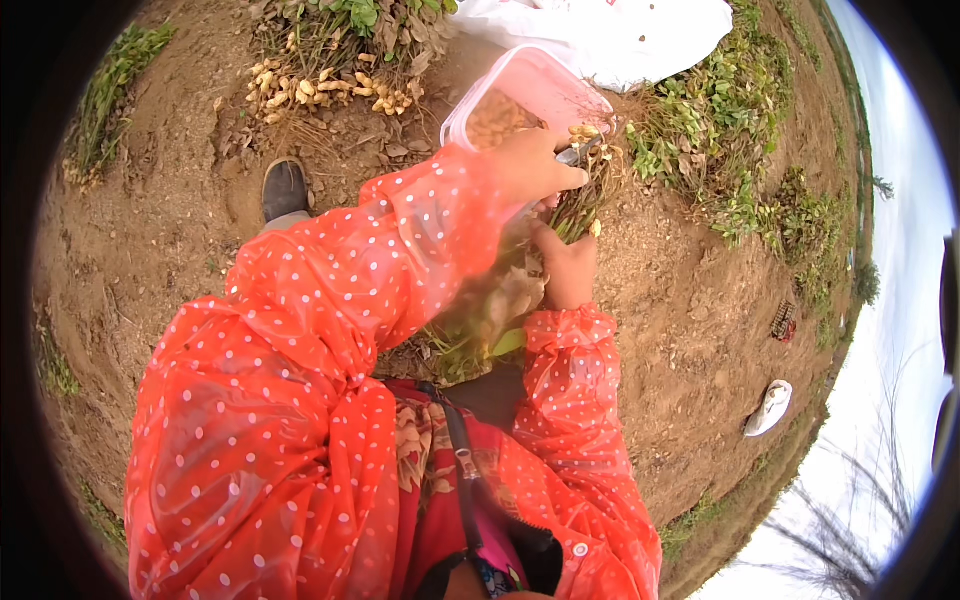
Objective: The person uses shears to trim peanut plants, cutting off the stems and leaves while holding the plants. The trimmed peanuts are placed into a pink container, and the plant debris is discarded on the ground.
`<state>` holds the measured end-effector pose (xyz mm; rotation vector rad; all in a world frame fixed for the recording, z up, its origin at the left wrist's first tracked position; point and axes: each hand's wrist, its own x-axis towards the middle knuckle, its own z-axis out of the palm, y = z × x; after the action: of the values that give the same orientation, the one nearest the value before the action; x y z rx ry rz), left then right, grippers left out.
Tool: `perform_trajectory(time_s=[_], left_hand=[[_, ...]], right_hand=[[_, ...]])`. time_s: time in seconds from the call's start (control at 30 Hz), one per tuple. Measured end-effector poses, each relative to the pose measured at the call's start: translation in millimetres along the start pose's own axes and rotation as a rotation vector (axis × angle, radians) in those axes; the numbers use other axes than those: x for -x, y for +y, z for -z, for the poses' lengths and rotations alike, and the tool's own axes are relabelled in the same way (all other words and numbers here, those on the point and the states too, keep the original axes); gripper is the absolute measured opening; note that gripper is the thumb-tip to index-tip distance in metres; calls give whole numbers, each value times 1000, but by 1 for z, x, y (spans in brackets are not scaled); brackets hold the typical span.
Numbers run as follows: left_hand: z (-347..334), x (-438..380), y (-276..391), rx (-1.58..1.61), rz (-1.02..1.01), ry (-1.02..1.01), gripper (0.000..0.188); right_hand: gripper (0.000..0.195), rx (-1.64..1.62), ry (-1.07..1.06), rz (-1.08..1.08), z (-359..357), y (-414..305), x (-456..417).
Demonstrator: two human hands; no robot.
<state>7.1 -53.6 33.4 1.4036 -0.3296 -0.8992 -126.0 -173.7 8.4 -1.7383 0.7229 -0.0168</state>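
My left hand (536, 163) is closed on a small grey metal tool (576, 154), its exact kind unclear, held against the roots and pods of a peanut plant bundle (581, 206). Just below, my right hand (571, 270) grips the bundle's stems, with leaves hanging towards my lap. The bundle is over the near right edge of a pink plastic tub (551, 82), which has loose peanuts (499, 118) in it. My left forearm, in a red polka-dot sleeve, hides the tub's near side.
Pulled peanut plants with pods (322, 88) lie beyond the tub at left. A white sack (607, 37) lies behind it, and more leafy plants (720, 127) lie at right. A dark shoe (286, 189) rests on the soil. A small white bag (769, 409) lies farther right.
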Motion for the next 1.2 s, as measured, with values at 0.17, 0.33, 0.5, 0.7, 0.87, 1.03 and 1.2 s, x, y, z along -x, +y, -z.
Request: perform_trajectory(time_s=[0.17, 0.33, 0.5, 0.7, 0.87, 1.03, 1.2], left_hand=[[6, -5, -6, 273, 52, -94, 23], [5, -8, -12, 66, 33, -45, 22], [11, -1, -12, 423, 62, -199, 21], [14, 3, -5, 169, 23, -281, 25], [18, 0, -11, 106, -3, -229, 28], [18, -3, -15, 95, -7, -297, 28], [20, -3, -13, 17, -19, -267, 28]], right_hand=[[20, -31, -28, 24, -5, -10, 4], [21, -139, -95, -22, -9, -24, 10], [29, -324, -178, 4, 0, -14, 7], [26, -47, 24, -25, 7, -9, 2], [27, -34, 72, -14, 13, -12, 1], [24, 19, 49, -27, 12, -17, 4], [24, 60, 39, -6, 8, -24, 9]])
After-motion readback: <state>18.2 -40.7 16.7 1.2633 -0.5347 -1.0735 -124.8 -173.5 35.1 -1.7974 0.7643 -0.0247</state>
